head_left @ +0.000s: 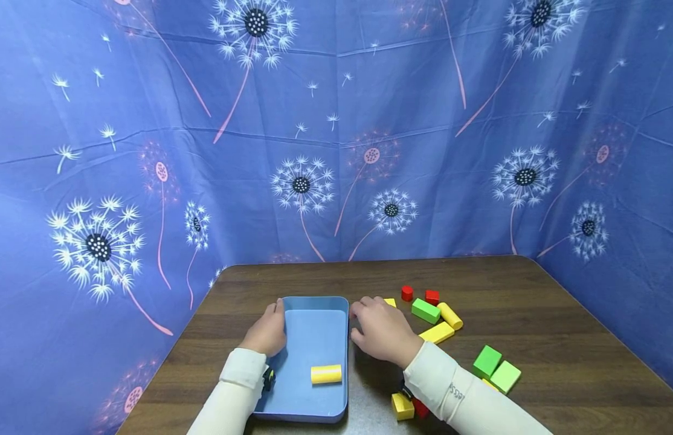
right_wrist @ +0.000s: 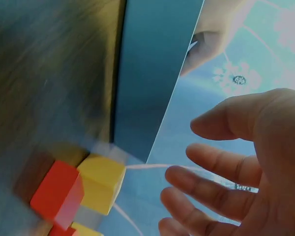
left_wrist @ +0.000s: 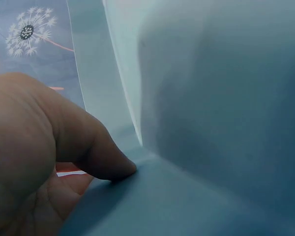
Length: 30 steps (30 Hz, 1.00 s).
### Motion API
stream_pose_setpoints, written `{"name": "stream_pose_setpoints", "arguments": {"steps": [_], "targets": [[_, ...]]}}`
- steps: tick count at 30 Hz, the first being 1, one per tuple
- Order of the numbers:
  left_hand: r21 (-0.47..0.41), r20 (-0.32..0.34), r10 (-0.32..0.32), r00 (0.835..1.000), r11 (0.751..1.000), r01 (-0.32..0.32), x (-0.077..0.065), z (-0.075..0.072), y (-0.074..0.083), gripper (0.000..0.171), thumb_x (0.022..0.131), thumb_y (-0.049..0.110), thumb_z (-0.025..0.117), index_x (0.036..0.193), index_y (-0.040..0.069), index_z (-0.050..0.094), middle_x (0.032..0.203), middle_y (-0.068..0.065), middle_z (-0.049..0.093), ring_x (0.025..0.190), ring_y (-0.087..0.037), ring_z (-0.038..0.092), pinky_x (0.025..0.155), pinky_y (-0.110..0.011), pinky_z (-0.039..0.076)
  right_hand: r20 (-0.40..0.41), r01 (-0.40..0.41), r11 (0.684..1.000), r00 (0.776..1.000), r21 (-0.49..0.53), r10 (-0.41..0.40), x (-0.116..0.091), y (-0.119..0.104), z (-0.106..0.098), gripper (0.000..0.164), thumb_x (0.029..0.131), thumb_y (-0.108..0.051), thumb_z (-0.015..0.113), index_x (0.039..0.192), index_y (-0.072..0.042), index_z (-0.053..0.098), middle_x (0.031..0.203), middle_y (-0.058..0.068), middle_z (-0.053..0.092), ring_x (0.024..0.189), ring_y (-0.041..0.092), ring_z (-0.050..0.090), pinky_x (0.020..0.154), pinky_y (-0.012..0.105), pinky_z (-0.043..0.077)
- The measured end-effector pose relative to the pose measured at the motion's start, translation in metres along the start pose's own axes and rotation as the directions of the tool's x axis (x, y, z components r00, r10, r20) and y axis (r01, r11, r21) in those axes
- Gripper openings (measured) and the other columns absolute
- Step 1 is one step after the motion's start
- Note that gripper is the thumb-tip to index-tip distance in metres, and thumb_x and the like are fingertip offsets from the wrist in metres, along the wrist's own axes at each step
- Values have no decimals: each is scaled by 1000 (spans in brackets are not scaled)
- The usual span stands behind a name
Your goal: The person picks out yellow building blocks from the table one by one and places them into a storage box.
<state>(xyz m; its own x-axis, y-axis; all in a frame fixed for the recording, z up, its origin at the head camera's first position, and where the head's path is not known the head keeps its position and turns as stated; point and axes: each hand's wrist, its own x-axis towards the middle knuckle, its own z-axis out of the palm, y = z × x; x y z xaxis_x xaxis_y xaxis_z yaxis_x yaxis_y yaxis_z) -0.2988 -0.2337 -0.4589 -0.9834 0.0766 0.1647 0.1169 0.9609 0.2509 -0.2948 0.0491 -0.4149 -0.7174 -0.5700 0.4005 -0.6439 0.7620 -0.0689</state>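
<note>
A shallow blue tray (head_left: 315, 338) lies on the wooden table, with a yellow cylinder block (head_left: 326, 374) inside it. My left hand (head_left: 267, 329) grips the tray's left side wall; in the left wrist view the thumb (left_wrist: 101, 152) presses on the inner face and the other fingers lie behind the wall. Just past the tray's right rim hovers my right hand (head_left: 382, 329), its fingers loosely bent and holding nothing. Seen from the right wrist, its fingers (right_wrist: 211, 196) are spread apart beside the tray's outer wall (right_wrist: 155, 73).
Right of the right hand lie a red cylinder (head_left: 406, 293), a red block (head_left: 431, 296), a green block (head_left: 426, 310) and yellow pieces (head_left: 449, 316). Farther right are green blocks (head_left: 487, 362). Beneath the right forearm sit a yellow block (head_left: 403, 407) and a red one. A blue dandelion-print curtain (head_left: 336, 151) hangs behind.
</note>
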Motion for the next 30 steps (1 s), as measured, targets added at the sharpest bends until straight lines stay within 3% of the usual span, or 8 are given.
{"name": "stream_pose_setpoints", "arguments": {"steps": [9,18,30], "targets": [[-13,2,-4,1000,1000,4,-1,-2,1,68,85,0,54,143,-10,21,139,-28,37,109,-31,52,88,-48,48,71,-89,996,993,-19,90,-1,15,0,23,76,-30,69,97,-20,67,89,-2,59,74,15,48,55,31,50],[-21,25,-33,999,999,33,-2,-2,3,70,85,0,55,144,-8,20,141,-27,35,110,-30,51,90,-47,48,92,-97,994,991,-55,101,-4,25,10,21,76,-31,70,91,-17,66,81,-2,55,69,16,47,52,31,46],[-8,10,-1,1000,1000,1,-3,-3,2,70,84,1,54,143,-10,20,139,-28,36,106,-29,54,87,-46,49,116,-116,992,986,-52,121,-5,29,17,27,74,-31,73,95,-15,65,78,-2,51,65,14,48,48,31,46]]}}
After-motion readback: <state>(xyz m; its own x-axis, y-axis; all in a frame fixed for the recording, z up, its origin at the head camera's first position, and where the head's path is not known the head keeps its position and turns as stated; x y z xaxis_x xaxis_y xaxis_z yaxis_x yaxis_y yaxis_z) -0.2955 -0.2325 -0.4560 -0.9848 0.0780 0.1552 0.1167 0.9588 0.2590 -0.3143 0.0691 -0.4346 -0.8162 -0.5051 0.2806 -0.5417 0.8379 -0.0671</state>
